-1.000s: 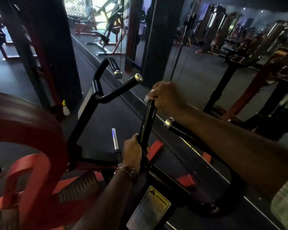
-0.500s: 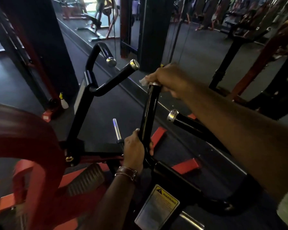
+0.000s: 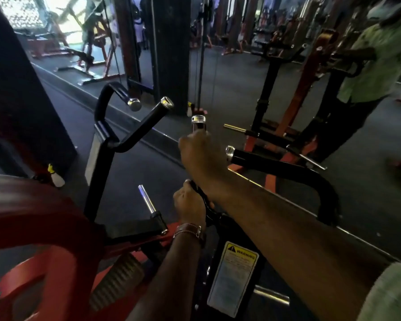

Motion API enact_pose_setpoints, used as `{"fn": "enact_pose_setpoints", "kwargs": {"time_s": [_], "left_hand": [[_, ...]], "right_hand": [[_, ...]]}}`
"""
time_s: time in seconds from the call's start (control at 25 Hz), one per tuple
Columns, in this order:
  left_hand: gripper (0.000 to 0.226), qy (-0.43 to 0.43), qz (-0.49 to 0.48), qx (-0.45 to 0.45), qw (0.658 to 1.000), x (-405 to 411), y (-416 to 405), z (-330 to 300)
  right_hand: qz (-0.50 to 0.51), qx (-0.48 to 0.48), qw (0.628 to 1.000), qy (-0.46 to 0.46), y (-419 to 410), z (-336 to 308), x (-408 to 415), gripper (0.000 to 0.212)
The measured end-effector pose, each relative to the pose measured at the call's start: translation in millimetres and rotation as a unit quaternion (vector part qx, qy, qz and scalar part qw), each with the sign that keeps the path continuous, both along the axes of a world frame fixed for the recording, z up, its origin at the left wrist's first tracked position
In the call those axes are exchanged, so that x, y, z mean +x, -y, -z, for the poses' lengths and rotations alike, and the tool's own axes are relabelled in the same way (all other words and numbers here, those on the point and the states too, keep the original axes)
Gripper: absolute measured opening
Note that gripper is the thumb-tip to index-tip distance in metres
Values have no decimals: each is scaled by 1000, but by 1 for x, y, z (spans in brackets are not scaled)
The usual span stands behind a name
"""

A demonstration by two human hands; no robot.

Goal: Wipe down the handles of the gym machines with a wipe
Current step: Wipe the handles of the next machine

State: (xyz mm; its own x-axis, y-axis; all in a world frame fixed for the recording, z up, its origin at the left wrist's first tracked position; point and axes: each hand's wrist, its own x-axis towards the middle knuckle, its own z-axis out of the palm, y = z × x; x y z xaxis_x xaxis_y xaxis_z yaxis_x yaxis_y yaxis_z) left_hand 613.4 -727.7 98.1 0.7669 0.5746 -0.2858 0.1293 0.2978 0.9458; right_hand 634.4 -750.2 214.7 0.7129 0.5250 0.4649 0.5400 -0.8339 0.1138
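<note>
"Walk me across it, left to right. What have I got?"

"Far left, the red frame [image 3: 39, 239] of the machine, and behind it a small spray bottle [image 3: 55, 177] standing on the floor. Next come the two black handles on the left arm — the curved handle [image 3: 107, 96] and the straight handle [image 3: 146, 126] beside it, both with bright end caps. Neither has a hand on it."

"And my hands?"

"My left hand [image 3: 190, 207] has its grip clamped round the lower part of the upright handle [image 3: 198, 125], near the warning label [image 3: 234, 276]. My right hand [image 3: 199, 154] is higher on the same bar, fingers curled round it just under the silver cap."

"Where's the wipe?"

"I can't see it — if it's there, it's buried inside the right hand against the bar, and I won't claim more than that."

"How far along am I?"

"I'd judge I'm mid-stroke on this one bar. The angled handle [image 3: 264, 163] to the right has nothing touching it, so it and the two on the left look to be left, unless already done. The mirror [image 3: 333, 112] ahead shows more machines."
</note>
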Motion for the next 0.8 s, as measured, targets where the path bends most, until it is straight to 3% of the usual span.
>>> {"fn": "enact_pose_setpoints", "kwargs": {"time_s": [0.08,0.12,0.2,0.24,0.28,0.36,0.4,0.48,0.56,0.8], "left_hand": [[42,17,-30,-10,999,-7,-4,-3],[40,14,-35,-7,999,-10,-6,-5],[32,-3,-35,65,997,-15,-10,-8],[29,4,-45,102,994,-20,-10,-11],[28,29,-55,125,990,-31,-6,-17],[29,97,-49,122,987,-66,15,-33],[32,139,-5,86,987,-88,33,-42],[37,212,125,7,969,-127,71,-54],[31,224,251,-27,941,-153,105,-55],[8,196,508,10,838,-235,225,-21]], "right_hand": [[-3,-72,997,-22,4,5,-21,17],[-12,-48,997,-60,11,9,-30,16],[12,95,976,-197,27,14,-44,18],[35,206,944,-254,37,17,-50,15],[54,349,881,-314,49,20,-59,12],[61,620,664,-414,79,19,-92,17],[52,696,577,-425,98,20,-109,19],[38,764,503,-403,138,25,-145,19],[42,793,486,-364,176,29,-185,20],[250,773,558,-169,307,50,-325,15]]}}
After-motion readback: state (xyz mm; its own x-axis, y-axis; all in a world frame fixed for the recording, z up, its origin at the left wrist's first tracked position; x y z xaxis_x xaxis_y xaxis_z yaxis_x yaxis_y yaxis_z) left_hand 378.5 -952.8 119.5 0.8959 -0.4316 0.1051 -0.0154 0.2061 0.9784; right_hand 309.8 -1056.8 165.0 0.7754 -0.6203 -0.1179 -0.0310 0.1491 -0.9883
